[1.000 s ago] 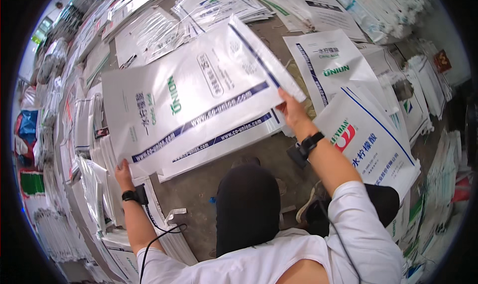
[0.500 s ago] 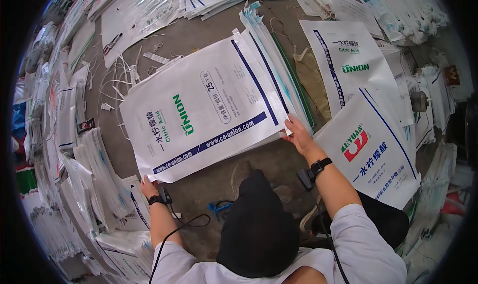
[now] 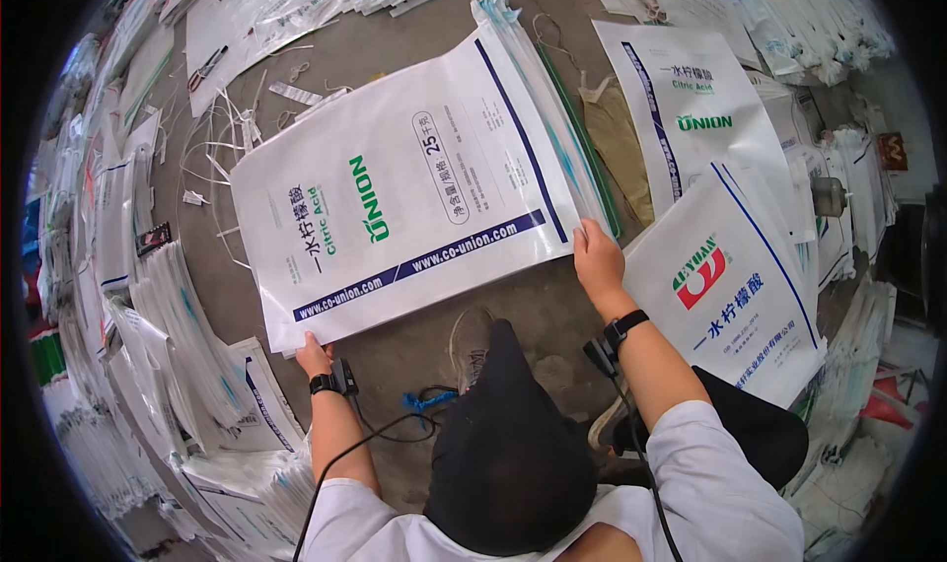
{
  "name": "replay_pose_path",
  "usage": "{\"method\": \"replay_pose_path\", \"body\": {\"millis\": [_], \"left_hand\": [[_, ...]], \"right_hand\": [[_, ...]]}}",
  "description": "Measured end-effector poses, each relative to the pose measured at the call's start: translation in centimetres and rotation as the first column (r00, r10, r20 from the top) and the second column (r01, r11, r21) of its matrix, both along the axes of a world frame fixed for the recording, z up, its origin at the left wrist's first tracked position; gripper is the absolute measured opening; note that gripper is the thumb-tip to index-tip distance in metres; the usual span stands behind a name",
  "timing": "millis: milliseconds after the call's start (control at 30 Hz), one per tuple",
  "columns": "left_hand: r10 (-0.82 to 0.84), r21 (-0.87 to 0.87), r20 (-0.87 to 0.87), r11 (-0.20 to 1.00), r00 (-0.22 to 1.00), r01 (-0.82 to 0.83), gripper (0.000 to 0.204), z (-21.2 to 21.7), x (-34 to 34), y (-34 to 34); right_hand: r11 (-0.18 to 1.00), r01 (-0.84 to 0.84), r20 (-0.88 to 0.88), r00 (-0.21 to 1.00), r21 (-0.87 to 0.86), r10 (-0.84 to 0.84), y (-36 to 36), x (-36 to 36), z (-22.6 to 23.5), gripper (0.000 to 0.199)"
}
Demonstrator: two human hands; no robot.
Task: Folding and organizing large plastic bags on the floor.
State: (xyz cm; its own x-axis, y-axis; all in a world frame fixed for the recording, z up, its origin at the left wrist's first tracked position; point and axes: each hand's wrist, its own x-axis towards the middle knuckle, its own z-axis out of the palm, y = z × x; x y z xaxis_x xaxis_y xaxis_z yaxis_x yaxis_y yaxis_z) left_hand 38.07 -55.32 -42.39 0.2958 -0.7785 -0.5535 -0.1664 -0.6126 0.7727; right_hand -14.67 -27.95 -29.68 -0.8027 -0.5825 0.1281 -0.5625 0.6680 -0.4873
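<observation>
A flat white sack [image 3: 395,197] with green print and dark blue bands lies on top of a stack of sacks [image 3: 562,128] in front of me. My left hand [image 3: 316,355] pinches its near left corner. At the near right corner, my right hand [image 3: 598,256] has its fingers closed on the sack's edge; the fingertips are partly hidden. Bluish bunched ends show along the stack's far right side.
Right of the stack lie a white sack with a red and green mark [image 3: 740,276] and another green-printed sack [image 3: 695,108]. Scissors [image 3: 207,66] and loose white straps [image 3: 237,123] lie at far left. Piled sacks [image 3: 187,335] line the left. Black cables [image 3: 395,419] trail from my wrists.
The top sack now lies more squarely over the stack, covering the blue-banded one beneath at the right. Both hands remain at its near corners; my right hand has shifted slightly right.
</observation>
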Motion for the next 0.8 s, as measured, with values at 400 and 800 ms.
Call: {"method": "replay_pose_path", "body": {"millis": [400,800], "left_hand": [[-0.114,0.297,-0.055,0.946,0.992,0.126,0.036,3.9,-2.5,0.1],[-0.204,0.294,-0.145,0.926,0.968,0.239,0.036,-0.8,1.8,-0.5]], "right_hand": [[0.922,0.007,-0.055,0.998,0.386,0.015,-0.3,-2.3,0.8,0.015],[0.927,-0.006,-0.033,0.999,0.375,0.02,0.5,-2.9,0.6,0.014]]}}
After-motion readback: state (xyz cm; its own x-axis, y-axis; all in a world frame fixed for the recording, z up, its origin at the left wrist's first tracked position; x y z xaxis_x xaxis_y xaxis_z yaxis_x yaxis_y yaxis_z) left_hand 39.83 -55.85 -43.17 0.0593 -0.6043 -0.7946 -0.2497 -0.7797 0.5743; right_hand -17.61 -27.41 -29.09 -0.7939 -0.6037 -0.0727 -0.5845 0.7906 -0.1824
